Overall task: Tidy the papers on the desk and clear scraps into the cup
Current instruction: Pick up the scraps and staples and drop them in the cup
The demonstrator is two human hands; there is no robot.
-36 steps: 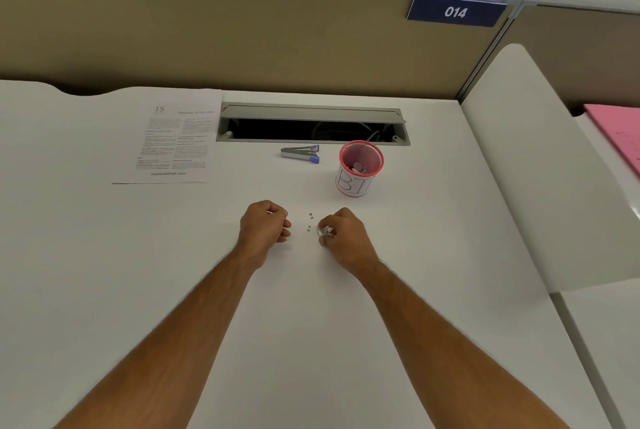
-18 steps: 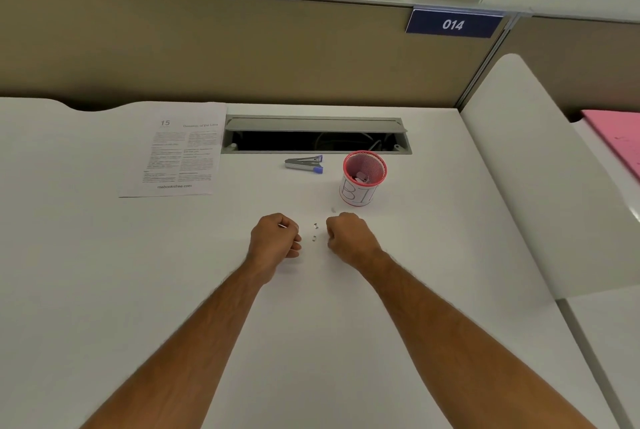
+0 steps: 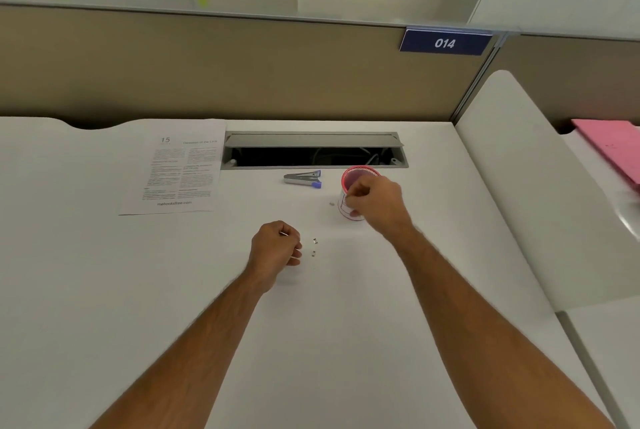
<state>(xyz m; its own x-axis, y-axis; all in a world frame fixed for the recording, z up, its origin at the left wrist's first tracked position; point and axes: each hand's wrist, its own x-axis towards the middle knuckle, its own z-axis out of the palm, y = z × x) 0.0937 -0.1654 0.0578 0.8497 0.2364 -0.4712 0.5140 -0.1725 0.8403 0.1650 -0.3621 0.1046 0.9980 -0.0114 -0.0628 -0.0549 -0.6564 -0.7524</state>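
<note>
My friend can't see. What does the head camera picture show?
A person's right hand reaches over a red-rimmed cup on a white desk. The left hand rests curled beside tiny scraps; a printed page lies further back.

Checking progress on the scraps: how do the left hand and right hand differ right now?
The right hand is up at the red-rimmed cup, fingers bunched over its rim; the left hand rests low on the desk, away from the cup. The left hand lies beside two small scraps; the right has one lone scrap beside it. Both are curled closed, knuckles up.
</note>
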